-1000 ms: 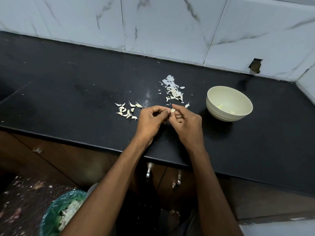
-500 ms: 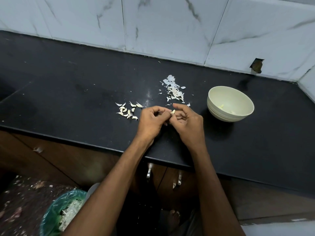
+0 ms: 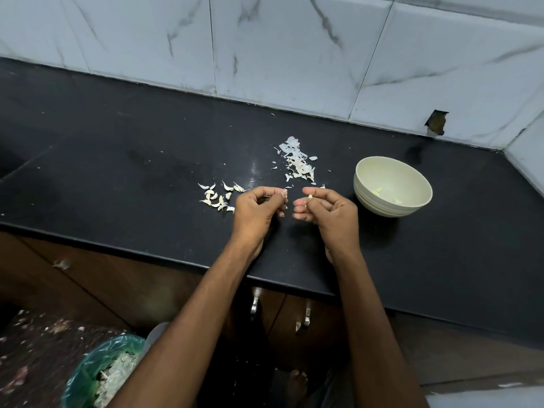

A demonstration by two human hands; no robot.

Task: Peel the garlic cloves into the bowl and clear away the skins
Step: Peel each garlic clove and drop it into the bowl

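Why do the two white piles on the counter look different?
The left pile is plump, curved garlic cloves with skin on; the far pile is thin, flat, papery skins. The left pile lies beside the left hand; the far pile lies beyond both hands, nearer the bowl. Both rest on the black counter.

head cam | looks forward and down | close above countertop [image 3: 117, 160] edge | single view

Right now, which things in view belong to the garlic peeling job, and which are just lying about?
Part of the job:
- garlic clove pinched in the right hand
- skin scrap in the left hand
- unpeeled cloves
- pile of skins
- bowl
- lined bin, for skins

Just there:
- cabinet handles
- hole in the wall tile
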